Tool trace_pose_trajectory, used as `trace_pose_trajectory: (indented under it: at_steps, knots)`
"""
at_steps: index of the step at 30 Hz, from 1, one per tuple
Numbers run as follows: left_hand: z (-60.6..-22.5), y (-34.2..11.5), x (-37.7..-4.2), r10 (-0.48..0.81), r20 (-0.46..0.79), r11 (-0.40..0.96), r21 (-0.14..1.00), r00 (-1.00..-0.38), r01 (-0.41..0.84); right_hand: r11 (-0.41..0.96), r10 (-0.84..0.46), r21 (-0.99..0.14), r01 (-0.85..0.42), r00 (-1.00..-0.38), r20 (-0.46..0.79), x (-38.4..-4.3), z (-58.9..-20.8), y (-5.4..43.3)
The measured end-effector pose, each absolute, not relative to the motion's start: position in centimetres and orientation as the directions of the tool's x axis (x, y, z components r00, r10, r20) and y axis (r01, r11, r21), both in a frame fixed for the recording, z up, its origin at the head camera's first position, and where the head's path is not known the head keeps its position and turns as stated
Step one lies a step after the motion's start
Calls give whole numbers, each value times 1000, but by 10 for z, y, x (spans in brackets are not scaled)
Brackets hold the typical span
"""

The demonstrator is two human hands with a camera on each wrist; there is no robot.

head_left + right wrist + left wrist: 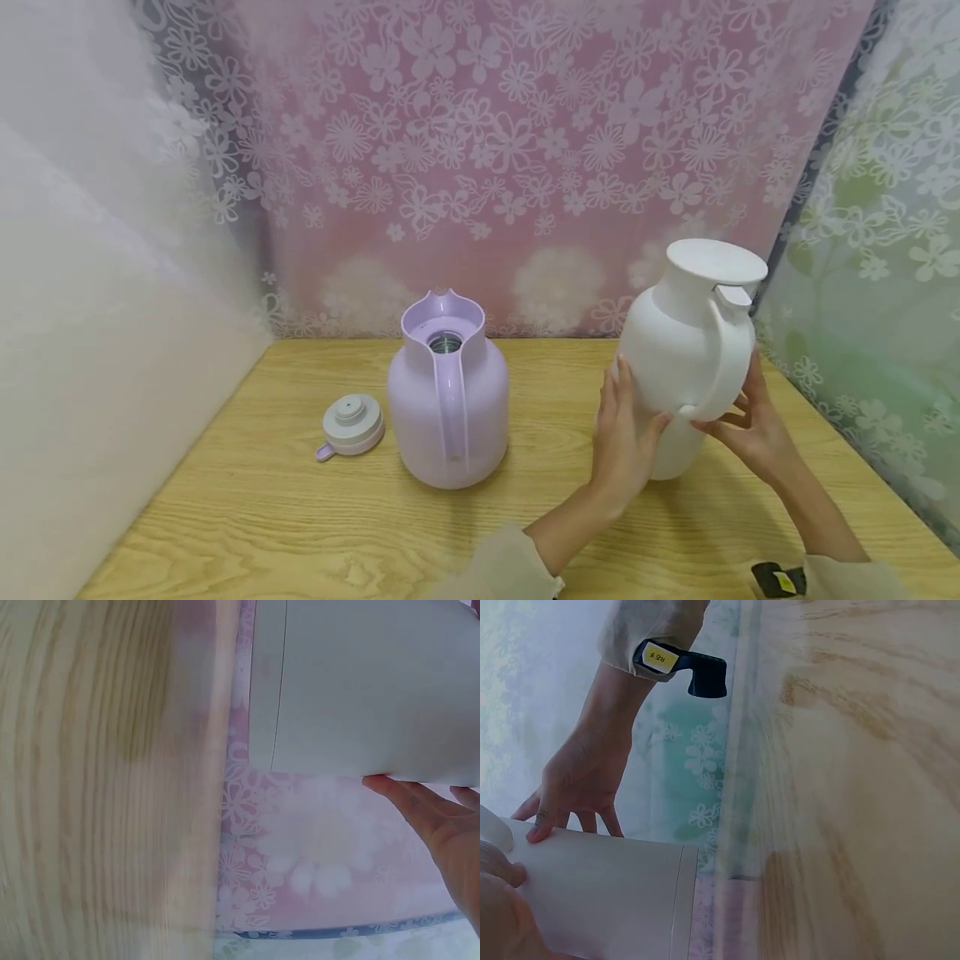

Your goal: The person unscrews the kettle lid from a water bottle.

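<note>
The white jug tilted just above the counter, at its right side; both hands, left and right, gripped its opposite sides, fingers partly curled; leftward stood an uncovered lilac jug; beside it lay a grey lid; behind hung a pink floral curtain.

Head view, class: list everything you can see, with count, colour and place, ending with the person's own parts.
white jug: 1, white, right, between both hands
purple jug: 1, pale purple, centre table
lid: 1, grey-white with purple tab, left of purple jug
table: 1, yellow wood, below
back curtain: 1, pink, white flowers
left wall: 1, whitish
right curtain: 1, pale green, flowered
device: 1 clearly shown, black, right cuff
sleeves: 2, beige, bottom
left hand: 1, on white jug
right hand: 1, on white jug
</note>
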State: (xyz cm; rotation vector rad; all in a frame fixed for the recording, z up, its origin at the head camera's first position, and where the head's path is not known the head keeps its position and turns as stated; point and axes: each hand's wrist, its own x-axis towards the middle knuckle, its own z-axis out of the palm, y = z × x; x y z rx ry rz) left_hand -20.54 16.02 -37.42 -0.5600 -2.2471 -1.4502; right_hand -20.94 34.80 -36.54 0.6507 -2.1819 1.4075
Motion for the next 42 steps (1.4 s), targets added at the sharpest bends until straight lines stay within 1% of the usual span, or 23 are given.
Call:
trace_pose_trajectory:
  at_steps: [3, 7, 13, 16, 22, 26, 31, 36, 42]
  knots:
    - [-378, 158, -205, 93, 533, 372, 765, -841, 526, 392, -129, -700, -597, -789, 600, -211, -369, 345]
    - [-382, 157, -204, 76, 498, 354, 797, -864, 490, 403, -145, -679, -613, -776, 614, -215, -374, 343]
    - [-387, 155, -203, 50, 451, 338, 832, -891, 440, 325, -206, -678, -659, -750, 629, -218, -381, 342]
    - [-390, 155, -203, 47, 451, 330, 835, -891, 440, 305, -213, -685, -662, -748, 628, -219, -382, 340]
    - [-395, 154, -206, 36, 474, 319, 829, -880, 459, 363, -214, -683, -634, -770, 601, -222, -381, 340]
    - [-397, 155, -207, 27, 471, 315, 833, -881, 455, 372, -201, -692, -619, -781, 591, -225, -382, 339]
    - [-399, 157, -208, 26, 462, 318, 837, -886, 446, 338, -208, -702, -626, -778, 593, -226, -385, 340]
    - [-401, 158, -208, 27, 456, 329, 837, -890, 438, 318, -242, -696, -644, -765, 597, -227, -388, 343]
    - [-403, 158, -208, 17, 481, 333, 824, -877, 458, 285, -227, -709, -646, -763, 605, -229, -392, 342]
